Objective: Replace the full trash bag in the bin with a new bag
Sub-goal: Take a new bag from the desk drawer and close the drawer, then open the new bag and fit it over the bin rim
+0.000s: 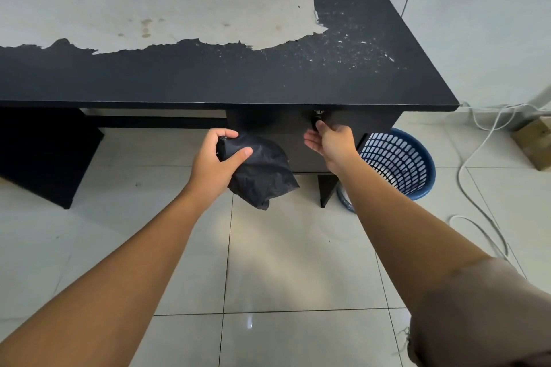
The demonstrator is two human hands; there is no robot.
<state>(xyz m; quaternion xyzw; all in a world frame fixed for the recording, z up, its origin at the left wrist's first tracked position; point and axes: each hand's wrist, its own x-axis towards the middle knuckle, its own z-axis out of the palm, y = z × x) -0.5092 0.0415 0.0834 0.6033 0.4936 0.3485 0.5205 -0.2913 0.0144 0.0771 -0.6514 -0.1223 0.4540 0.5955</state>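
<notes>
Just the head view here, so here's what it's giving you.

Your left hand (216, 158) is gripping a crumpled black trash bag (264, 171), fingers and thumb curled round the top of it. The rest of the bag is hanging loose below your hand, in the air in front of the desk (208, 80), not touching the floor (298, 262). The bag is looking bunched up rather than opened out.

Your right hand (331, 143) is reaching up to the drawer front (351, 121) under the desk's right end. The thumb tip is sitting against the small dark knob (316, 123) just below the lock, and the fingers are stretching out loosely toward the left, not wrapped round anything. A brown sleeve (477, 322) is showing on that arm at the bottom right.

The bin (401, 164), a blue plastic basket with a lattice wall, is standing on the tiles just right of the desk's drawer unit, partly tucked behind it. It's well apart from the bag and close to your right forearm.

The desk itself is black, with a big patch of its top peeling to a pale layer. White cables (474, 188) are trailing over the floor on the right, and a cardboard box (533, 140) is sitting by the wall past them.
</notes>
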